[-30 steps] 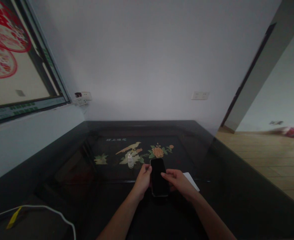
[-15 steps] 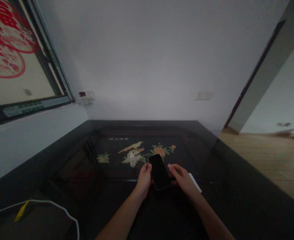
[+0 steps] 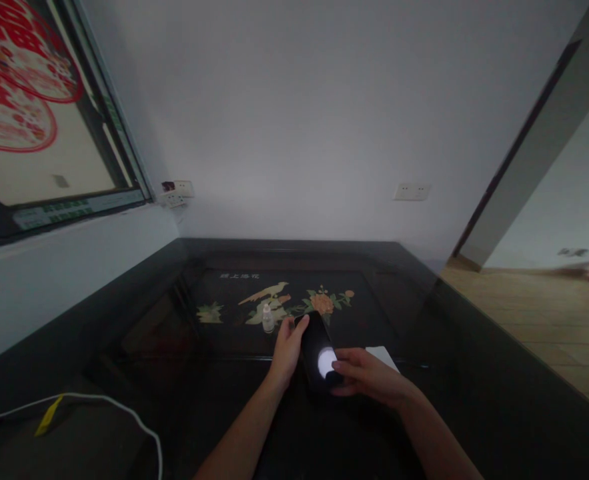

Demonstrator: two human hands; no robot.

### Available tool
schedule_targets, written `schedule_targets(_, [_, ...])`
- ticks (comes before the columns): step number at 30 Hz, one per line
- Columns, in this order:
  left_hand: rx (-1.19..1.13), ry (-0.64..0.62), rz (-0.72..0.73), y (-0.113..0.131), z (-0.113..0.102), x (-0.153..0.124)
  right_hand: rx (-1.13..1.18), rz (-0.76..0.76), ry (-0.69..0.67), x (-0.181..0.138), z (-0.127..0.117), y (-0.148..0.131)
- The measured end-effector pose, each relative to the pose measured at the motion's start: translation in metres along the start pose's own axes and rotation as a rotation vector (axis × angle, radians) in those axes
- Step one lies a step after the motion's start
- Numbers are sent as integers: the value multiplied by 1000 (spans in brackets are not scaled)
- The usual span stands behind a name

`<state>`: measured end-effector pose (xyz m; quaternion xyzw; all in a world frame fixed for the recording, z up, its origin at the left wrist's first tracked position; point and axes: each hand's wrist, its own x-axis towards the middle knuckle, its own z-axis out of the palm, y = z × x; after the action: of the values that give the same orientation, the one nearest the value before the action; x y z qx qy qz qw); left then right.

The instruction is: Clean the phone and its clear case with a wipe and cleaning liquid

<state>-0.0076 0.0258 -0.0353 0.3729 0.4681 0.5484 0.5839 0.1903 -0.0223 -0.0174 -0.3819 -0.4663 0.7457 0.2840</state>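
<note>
A black smartphone (image 3: 316, 343) is tilted over the dark table, its far end up and left. My left hand (image 3: 287, 350) is closed around its left edge, with the thumb lying on the upper left of the screen. My right hand (image 3: 367, 375) is at the phone's lower right corner, fingers bent about the edge. Next to those fingertips a bright white round patch shows on the screen; whether it is a reflection or lit display I cannot tell. Left of the phone stands a small clear bottle (image 3: 268, 320). A white flat item (image 3: 383, 357) lies partly hidden behind my right hand.
The dark glossy table (image 3: 214, 427) bears a bird-and-flower picture (image 3: 323, 303). A white cable (image 3: 124, 403) with a yellow tag (image 3: 49, 417) runs along the left front. Wall sockets (image 3: 412, 192) sit above the table, and a window (image 3: 74, 153) is at the left.
My right hand has moved down along the phone to its lower corner. The left thumb has slid onto the screen's upper part. A bright patch now shows on the formerly dark screen.
</note>
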Motion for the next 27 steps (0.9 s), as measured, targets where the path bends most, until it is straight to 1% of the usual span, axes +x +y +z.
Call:
schedule_targets(4, [170,-5,133,5,-4,3,-68,25,-7,0,2,1])
schedule_targets(9, [223,-15,221,4,-6,5,-120,20,-7,0,3,-1])
schedule_targets(12, [254,6,253,2,-7,6,-74,19,-40,0,5,-1])
schedule_targets(16, [272,59,249,-2,-9,10,61,31,-116,-1,9,2])
schedule_targets(20, [197,78,201,-5,-10,12,94,47,-172,0,9,5])
schedule_targets(24, [83,58,145,-8,-8,11,88,42,-180,2,7,6])
schedule_targets(27, [31,45,88,-7,-8,11,82,40,-139,4,5,9])
